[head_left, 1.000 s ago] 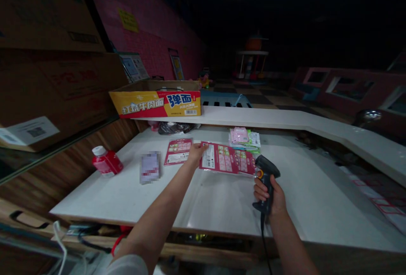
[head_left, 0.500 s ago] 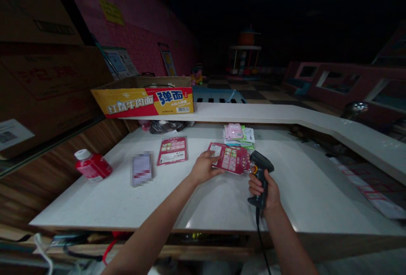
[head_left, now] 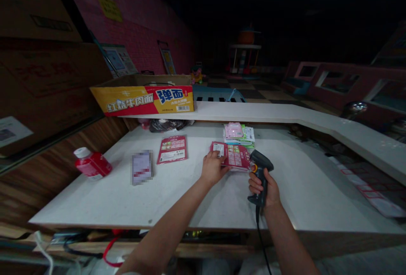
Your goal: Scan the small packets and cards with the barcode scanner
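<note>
My right hand (head_left: pixel 268 190) is wrapped round the grip of a black barcode scanner (head_left: pixel 260 172), whose head points at a red printed packet (head_left: pixel 233 155) on the white counter (head_left: pixel 285 190). My left hand (head_left: pixel 213 167) pinches the near left corner of that packet, where a white barcode label shows. The scanner's cable hangs down past the counter edge. A second red packet (head_left: pixel 173 149) lies flat further left.
A stack of pink and green packets (head_left: pixel 238 135) lies behind the scanner. A red bottle (head_left: pixel 91 164) lies on its side at the left, near a blurred card (head_left: pixel 141 168). A yellow noodle carton (head_left: pixel 146 94) sits on the raised ledge. Cardboard boxes (head_left: pixel 41 67) stand at the left.
My left hand has pulled the red packet nearer and to the right, up against the scanner's head. The scanner hand has barely shifted.
</note>
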Demonstrator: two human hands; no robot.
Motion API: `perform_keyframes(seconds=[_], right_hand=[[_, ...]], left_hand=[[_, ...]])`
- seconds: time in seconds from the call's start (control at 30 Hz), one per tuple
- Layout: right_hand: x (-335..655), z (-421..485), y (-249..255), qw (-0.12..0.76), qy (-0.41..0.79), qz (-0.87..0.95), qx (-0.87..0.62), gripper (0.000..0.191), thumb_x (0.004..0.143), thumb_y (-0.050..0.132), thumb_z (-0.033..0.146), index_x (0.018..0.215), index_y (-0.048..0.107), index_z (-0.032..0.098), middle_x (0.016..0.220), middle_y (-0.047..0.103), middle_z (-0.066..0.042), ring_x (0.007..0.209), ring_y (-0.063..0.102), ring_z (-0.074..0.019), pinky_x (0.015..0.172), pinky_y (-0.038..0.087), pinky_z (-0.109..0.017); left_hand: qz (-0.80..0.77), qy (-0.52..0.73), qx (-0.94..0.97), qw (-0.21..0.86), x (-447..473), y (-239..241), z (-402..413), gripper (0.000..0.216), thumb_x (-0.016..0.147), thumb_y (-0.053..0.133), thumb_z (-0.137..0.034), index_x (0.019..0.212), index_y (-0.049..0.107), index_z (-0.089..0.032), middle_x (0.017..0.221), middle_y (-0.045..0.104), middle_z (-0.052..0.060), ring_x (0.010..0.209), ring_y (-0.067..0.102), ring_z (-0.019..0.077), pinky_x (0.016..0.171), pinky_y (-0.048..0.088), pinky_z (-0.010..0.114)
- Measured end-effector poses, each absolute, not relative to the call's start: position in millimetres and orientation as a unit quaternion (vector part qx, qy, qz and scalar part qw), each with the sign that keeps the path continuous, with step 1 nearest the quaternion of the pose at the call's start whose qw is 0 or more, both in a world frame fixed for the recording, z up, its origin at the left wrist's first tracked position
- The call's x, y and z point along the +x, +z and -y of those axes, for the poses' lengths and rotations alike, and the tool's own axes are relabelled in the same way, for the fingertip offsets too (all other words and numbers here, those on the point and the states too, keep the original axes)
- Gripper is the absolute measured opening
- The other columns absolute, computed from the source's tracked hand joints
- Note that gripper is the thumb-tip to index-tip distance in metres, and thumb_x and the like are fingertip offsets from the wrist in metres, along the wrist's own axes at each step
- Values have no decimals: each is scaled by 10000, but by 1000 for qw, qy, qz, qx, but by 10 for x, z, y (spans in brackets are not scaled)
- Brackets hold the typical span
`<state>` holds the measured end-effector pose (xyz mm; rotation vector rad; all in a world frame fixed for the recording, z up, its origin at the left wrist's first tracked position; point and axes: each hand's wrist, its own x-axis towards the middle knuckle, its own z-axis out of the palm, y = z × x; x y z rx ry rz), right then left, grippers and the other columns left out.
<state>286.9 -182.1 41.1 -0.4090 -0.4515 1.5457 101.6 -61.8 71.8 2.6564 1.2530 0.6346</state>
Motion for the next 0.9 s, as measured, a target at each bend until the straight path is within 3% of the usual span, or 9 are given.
perform_keyframes(seconds=[0.13, 0.3, 0.4, 0.53, 0.8, 0.9], right_hand=[[2868, 1844, 393, 672, 686, 206, -192, 298, 788, 712, 439, 911, 569, 209, 565, 340, 91, 382, 272, -47, 352, 337, -144], [2862, 1883, 383, 670, 687, 196, -202, 307, 780, 719, 425, 942, 580, 205, 576, 346, 85, 393, 268, -50, 354, 348, -151], [2856, 1898, 387, 668, 685, 197, -211, 299, 778, 716, 421, 948, 585, 213, 582, 350, 78, 393, 272, -62, 343, 350, -176], [2858, 1906, 377, 669, 686, 192, -211, 291, 775, 717, 415, 947, 589, 219, 585, 359, 76, 394, 278, -59, 348, 354, -177], [2853, 1905, 368, 672, 680, 191, -221, 303, 776, 716, 416, 956, 581, 214, 583, 352, 81, 392, 279, -55, 355, 351, -166], [2851, 1902, 364, 672, 682, 189, -218, 292, 780, 711, 410, 959, 583, 218, 585, 365, 77, 394, 295, -52, 362, 358, -165]], left_hand=[[-429, 249, 865, 71, 820, 713, 540, 517, 836, 578, -544, 1243, 637, -230, 1272, 571, 136, 1197, 487, 301, 1015, 395, 428], [-601, 224, 767, 13, 279, 788, 262, 515, 886, 508, -424, 1322, 547, -153, 1257, 567, 179, 1181, 492, 317, 991, 393, 423], [-722, 171, 670, -22, -33, 808, 94, 705, 818, 591, -487, 1383, 456, -89, 1264, 544, 262, 1193, 475, 397, 947, 393, 479], [-787, 115, 606, 16, -237, 776, -36, 1013, 690, 677, -621, 1434, 357, -13, 1333, 454, 378, 1234, 433, 493, 939, 358, 555], [-777, 100, 621, 1, -187, 631, 0, 923, 737, 587, -674, 1429, 410, -90, 1407, 418, 350, 1347, 306, 515, 992, 248, 669], [-765, 97, 636, 9, -178, 619, 26, 886, 724, 607, -673, 1402, 454, -122, 1399, 440, 333, 1331, 337, 505, 987, 262, 659]])
